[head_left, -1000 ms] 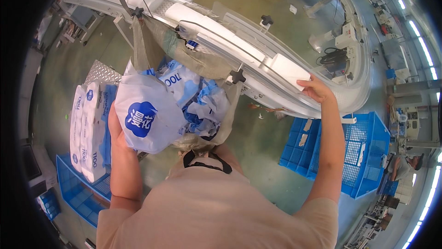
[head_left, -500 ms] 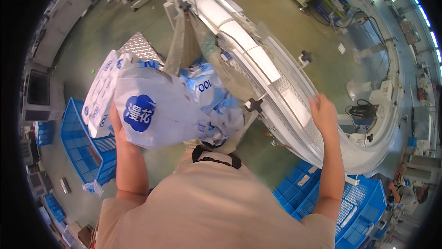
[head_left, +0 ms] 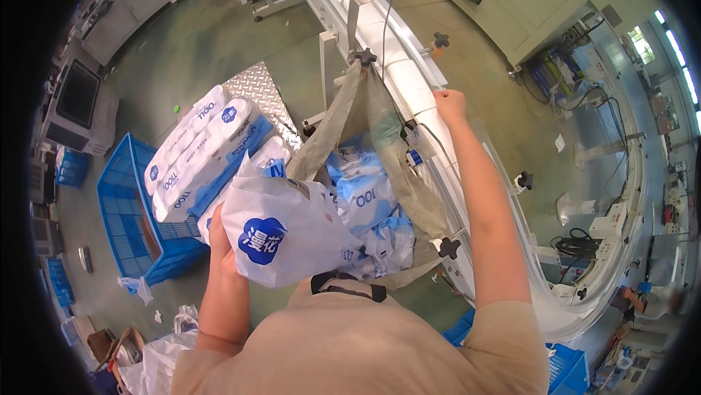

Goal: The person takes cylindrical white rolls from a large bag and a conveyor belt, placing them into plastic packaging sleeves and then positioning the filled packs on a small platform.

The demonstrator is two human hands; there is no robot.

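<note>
Beside the conveyor [head_left: 569, 318], your left hand [head_left: 221, 243] grips a white bag [head_left: 292, 242] near left; your right hand [head_left: 450, 106], hold unclear, is at far white rolls [head_left: 409, 85], a likely pickup next needing a firm pinch

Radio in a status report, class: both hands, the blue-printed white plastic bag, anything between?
Left hand holding blue-printed white plastic bag. Right hand at long white rolls on conveyor, contact unclear. Grey-green fabric sack hanging between hands.
</note>
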